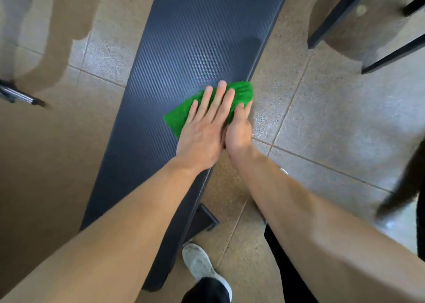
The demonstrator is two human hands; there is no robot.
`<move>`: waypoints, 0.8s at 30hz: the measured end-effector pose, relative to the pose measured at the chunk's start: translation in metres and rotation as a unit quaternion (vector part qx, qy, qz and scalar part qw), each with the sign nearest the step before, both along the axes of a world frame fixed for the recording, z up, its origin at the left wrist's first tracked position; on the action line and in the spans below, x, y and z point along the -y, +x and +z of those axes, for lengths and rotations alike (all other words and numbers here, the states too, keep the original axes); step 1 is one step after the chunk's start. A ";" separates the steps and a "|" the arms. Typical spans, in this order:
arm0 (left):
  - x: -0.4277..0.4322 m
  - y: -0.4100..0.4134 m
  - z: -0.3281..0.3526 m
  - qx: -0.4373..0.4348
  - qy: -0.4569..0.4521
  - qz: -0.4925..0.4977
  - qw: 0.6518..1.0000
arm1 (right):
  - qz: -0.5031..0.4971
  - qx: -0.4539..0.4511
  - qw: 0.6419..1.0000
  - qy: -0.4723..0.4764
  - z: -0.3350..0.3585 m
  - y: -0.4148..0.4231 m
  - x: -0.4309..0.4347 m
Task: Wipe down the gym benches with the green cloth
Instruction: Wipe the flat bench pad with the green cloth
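A long dark padded gym bench (184, 38) with a ribbed surface runs from the top centre down to the lower left. A green cloth (181, 116) lies on its right side, reaching the bench's right edge. My left hand (204, 127) presses flat on the cloth with its fingers spread. My right hand (239, 130) grips the cloth's right end at the bench edge, fingers curled under and partly hidden. Both forearms reach in from the bottom.
Tiled speckled floor (333, 123) surrounds the bench. Dark metal frame legs (340, 10) of other equipment stand at the top right. A metal bar end (20, 95) pokes in at the left. My white shoe (202, 266) and the bench's foot (207, 217) sit below.
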State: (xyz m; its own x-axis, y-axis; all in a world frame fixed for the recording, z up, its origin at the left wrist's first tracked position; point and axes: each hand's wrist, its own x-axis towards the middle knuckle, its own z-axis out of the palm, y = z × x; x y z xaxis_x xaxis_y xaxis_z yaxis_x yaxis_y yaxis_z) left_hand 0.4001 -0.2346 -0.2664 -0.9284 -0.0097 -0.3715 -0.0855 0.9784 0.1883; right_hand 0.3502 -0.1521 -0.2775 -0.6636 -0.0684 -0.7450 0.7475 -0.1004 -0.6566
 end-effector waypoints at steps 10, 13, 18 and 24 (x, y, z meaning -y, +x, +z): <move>0.021 -0.052 -0.012 -0.037 0.029 -0.026 0.999 | -0.048 -0.033 0.998 0.016 -0.015 -0.033 0.009; 0.026 0.002 -0.014 -0.058 0.026 -0.045 0.997 | -0.044 -0.041 0.998 0.024 -0.012 0.022 0.011; 0.030 0.113 -0.006 -0.009 0.009 -0.036 0.999 | 0.041 0.005 0.998 0.049 0.003 0.113 0.009; 0.022 0.044 0.000 -0.043 0.011 -0.039 0.998 | -0.007 -0.016 0.999 0.051 -0.009 0.058 0.007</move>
